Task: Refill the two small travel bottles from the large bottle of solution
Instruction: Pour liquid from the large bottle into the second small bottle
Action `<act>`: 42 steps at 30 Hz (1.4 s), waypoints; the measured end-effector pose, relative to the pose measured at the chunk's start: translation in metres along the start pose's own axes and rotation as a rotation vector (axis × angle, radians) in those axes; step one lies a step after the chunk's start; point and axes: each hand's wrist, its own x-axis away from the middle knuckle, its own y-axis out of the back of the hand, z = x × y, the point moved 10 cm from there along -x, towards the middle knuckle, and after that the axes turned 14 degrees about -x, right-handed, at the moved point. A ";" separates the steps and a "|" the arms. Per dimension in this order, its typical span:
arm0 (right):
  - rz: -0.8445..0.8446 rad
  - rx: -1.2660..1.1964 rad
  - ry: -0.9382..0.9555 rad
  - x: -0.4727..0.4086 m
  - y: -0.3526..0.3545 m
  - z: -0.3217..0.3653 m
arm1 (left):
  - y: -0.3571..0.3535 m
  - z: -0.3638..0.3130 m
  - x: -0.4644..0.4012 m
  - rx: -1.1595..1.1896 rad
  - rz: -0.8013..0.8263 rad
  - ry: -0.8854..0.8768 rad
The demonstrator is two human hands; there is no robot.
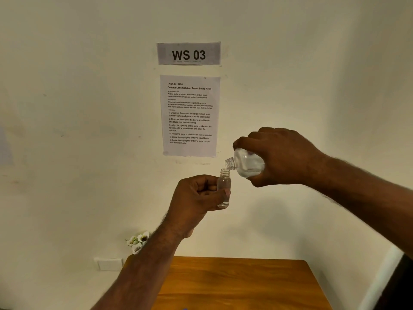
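Observation:
My left hand (195,201) holds a small clear travel bottle (224,184) upright in the air, its cap off and a little clear liquid at its bottom. My right hand (283,156) grips the large clear bottle (248,163) from above and tilts it on its side. The large bottle's open threaded neck sits just above and beside the small bottle's mouth. Clear liquid lies in the lower part of the tilted large bottle. Both bottles are held high above the table, in front of the wall. A second small bottle and the caps are not in view.
A wooden table (241,285) lies below, only its far part visible. White artificial flowers (137,241) stand at its back left, partly behind my left forearm. Two printed sheets (190,115) hang on the wall, and a wall socket (109,264) sits low on the left.

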 end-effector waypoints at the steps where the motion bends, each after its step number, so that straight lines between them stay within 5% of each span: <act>1: 0.005 0.001 -0.004 0.000 -0.001 -0.001 | -0.001 0.001 0.000 -0.005 0.000 0.002; 33: 0.033 0.014 -0.002 -0.006 -0.012 -0.014 | -0.008 0.010 -0.014 0.018 0.008 -0.001; 42: -0.048 -0.223 -0.131 0.011 -0.037 -0.022 | -0.009 0.023 -0.011 0.044 0.010 0.006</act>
